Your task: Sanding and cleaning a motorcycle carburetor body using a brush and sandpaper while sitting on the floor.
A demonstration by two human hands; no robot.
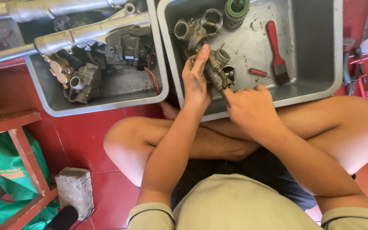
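Grey tray (311, 81) behind hands (222, 96) holds brush (276, 53), screwdriver (258, 73).

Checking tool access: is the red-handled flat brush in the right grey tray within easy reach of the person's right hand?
Probably yes. The red-handled brush lies uncovered on the grey tray's floor beyond the right hand, but that hand is busy at the metal carburettor.

In my left hand (195, 83) I see a carburettor (216, 68) of dull, tarnished metal, greasy-looking. Just beyond my right hand (248, 108) the grey tray (307, 51) looks like matt, smudged plastic; the brush (276, 49) there has a glossy red handle.
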